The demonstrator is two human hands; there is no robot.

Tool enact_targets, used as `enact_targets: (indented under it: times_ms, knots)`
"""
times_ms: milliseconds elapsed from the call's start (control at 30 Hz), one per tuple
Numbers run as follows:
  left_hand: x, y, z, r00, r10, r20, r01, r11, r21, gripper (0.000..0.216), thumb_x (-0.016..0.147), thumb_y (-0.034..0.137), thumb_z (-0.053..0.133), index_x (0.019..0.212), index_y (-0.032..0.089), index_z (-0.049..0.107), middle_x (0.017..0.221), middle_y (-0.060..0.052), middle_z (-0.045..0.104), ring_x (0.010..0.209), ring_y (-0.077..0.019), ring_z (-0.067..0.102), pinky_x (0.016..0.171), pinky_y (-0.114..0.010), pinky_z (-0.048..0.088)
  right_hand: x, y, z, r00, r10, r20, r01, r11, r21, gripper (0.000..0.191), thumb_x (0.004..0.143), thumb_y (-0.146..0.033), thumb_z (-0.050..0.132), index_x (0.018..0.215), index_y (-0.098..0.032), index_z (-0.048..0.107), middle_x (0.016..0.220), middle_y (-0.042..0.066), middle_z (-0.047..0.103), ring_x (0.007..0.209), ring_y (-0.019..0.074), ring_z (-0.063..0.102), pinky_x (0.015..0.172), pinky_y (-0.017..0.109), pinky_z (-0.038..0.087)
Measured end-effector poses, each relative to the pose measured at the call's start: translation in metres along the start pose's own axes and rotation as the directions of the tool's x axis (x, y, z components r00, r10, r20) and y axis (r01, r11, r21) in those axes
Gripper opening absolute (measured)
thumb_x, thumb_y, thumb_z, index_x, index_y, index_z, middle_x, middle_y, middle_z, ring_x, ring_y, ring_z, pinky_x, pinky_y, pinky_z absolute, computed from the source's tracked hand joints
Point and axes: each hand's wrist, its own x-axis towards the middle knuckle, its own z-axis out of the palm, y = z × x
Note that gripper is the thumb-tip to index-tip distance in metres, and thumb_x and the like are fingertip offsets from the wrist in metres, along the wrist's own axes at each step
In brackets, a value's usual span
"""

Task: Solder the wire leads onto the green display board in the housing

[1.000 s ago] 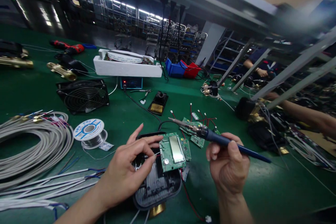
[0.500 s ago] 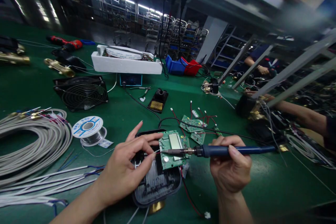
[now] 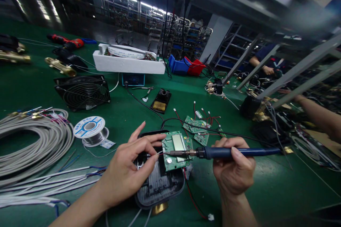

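Your circuit board (image 3: 168,145) sits near the middle of the bench, partly over the upper right of an open black case (image 3: 157,188). The board is green and roughly square, with notches along its nine o'clock edge, a pale blank screen (image 3: 178,142) towards one o'clock, and a round silvery spot near seven o'clock. The case shows ridged grey-black insides, and a brass fitting (image 3: 160,208) pokes out at its six o'clock side. Your left hand (image 3: 133,163), at the board's nine o'clock, has thumb and forefinger pinched on a thin wire (image 3: 160,152), its other fingers loosely spread towards the board's top corner. Your right hand (image 3: 234,168), at four o'clock, is curled around the blue handle of a soldering iron (image 3: 221,153), whose dark tip points to nine o'clock across the board, ending by the wire; you cannot tell whether they touch. Smaller boards (image 3: 195,125) lie at one o'clock, a solder spool (image 3: 92,131) towards nine.
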Motion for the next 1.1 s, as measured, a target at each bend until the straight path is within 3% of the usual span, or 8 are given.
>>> enact_targets:
  times_ms: [167, 300, 367, 467, 600, 700, 833, 1100]
  knots:
    - [0.002, 0.001, 0.0, 1.0, 0.001, -0.008, -0.001, 1.0, 0.005, 0.015, 0.087, 0.012, 0.05, 0.077, 0.023, 0.051, 0.098, 0.0, 0.076, 0.11, -0.0148, 0.067, 0.122, -0.05, 0.019, 0.003, -0.001, 0.001, 0.998, -0.026, -0.054, 0.029, 0.998, 0.055, 0.009, 0.072, -0.026, 0.062, 0.065, -0.02, 0.064, 0.045, -0.005, 0.051, 0.035, 0.0075, 0.042, 0.035, 0.018, 0.037]
    - [0.002, 0.0, 0.0, 1.0, 0.003, 0.002, -0.003, 1.0, 0.004, 0.015, 0.087, 0.012, 0.05, 0.078, 0.023, 0.052, 0.1, -0.001, 0.076, 0.111, -0.0149, 0.066, 0.123, -0.05, 0.017, 0.003, 0.001, 0.004, 0.999, -0.001, -0.053, 0.006, 0.997, 0.081, 0.009, 0.078, -0.027, 0.064, 0.075, -0.02, 0.069, 0.054, -0.003, 0.062, 0.038, 0.0084, 0.053, 0.032, 0.015, 0.039]
    - [0.002, -0.001, -0.001, 1.0, 0.006, 0.006, -0.006, 1.0, 0.008, 0.015, 0.087, 0.012, 0.05, 0.077, 0.023, 0.051, 0.1, -0.001, 0.076, 0.111, -0.0148, 0.066, 0.123, -0.049, 0.017, 0.0, 0.005, 0.005, 0.999, -0.001, 0.051, -0.002, 0.998, 0.066, 0.012, 0.087, -0.028, 0.062, 0.093, -0.024, 0.071, 0.069, 0.0, 0.073, 0.051, 0.0132, 0.067, 0.04, 0.02, 0.05]
    - [0.001, -0.001, -0.001, 1.0, 0.016, 0.01, -0.016, 1.0, 0.017, 0.015, 0.087, 0.012, 0.049, 0.077, 0.023, 0.051, 0.099, -0.001, 0.076, 0.112, -0.0148, 0.066, 0.123, -0.049, 0.017, -0.009, 0.014, 0.006, 0.967, -0.037, 0.253, 0.034, 0.999, 0.015, 0.021, 0.096, -0.025, 0.053, 0.113, -0.032, 0.065, 0.101, 0.003, 0.077, 0.082, 0.0191, 0.076, 0.067, 0.033, 0.061]
    - [0.001, -0.001, -0.001, 1.0, 0.02, 0.003, -0.021, 0.999, 0.034, 0.015, 0.087, 0.012, 0.05, 0.078, 0.023, 0.05, 0.1, -0.002, 0.077, 0.112, -0.0152, 0.066, 0.123, -0.048, 0.017, -0.02, 0.025, 0.005, 0.894, -0.003, 0.448, 0.091, 0.98, -0.175, 0.023, 0.094, -0.026, 0.058, 0.117, -0.032, 0.06, 0.129, 0.005, 0.065, 0.12, 0.0241, 0.062, 0.105, 0.047, 0.045]
    - [0.001, -0.002, 0.0, 1.0, 0.027, 0.01, -0.027, 0.999, 0.027, 0.015, 0.087, 0.012, 0.05, 0.077, 0.023, 0.05, 0.102, -0.004, 0.076, 0.112, -0.0158, 0.066, 0.123, -0.048, 0.017, -0.025, 0.028, 0.005, 0.822, 0.072, 0.564, 0.102, 0.957, -0.271, 0.037, 0.088, -0.034, 0.065, 0.124, -0.032, 0.054, 0.142, 0.009, 0.053, 0.135, 0.0287, 0.047, 0.11, 0.05, 0.037]
    - [0.002, -0.002, 0.001, 0.999, 0.031, 0.011, -0.031, 0.999, 0.021, 0.014, 0.088, 0.013, 0.051, 0.077, 0.022, 0.05, 0.104, -0.006, 0.076, 0.112, -0.0173, 0.067, 0.122, -0.051, 0.019, -0.027, 0.031, 0.008, 0.789, 0.109, 0.605, 0.107, 0.944, -0.311, 0.04, 0.088, -0.036, 0.064, 0.125, -0.032, 0.049, 0.142, 0.01, 0.051, 0.134, 0.0279, 0.047, 0.107, 0.048, 0.038]
    - [0.002, 0.001, 0.0, 1.0, 0.013, 0.002, -0.013, 1.0, 0.002, 0.015, 0.087, 0.011, 0.05, 0.077, 0.022, 0.051, 0.104, -0.007, 0.076, 0.114, -0.0203, 0.066, 0.119, -0.055, 0.023, -0.027, 0.033, 0.01, 0.798, 0.109, 0.592, 0.133, 0.928, -0.349, 0.035, 0.089, -0.034, 0.062, 0.121, -0.029, 0.049, 0.137, 0.013, 0.054, 0.127, 0.0288, 0.054, 0.105, 0.05, 0.039]
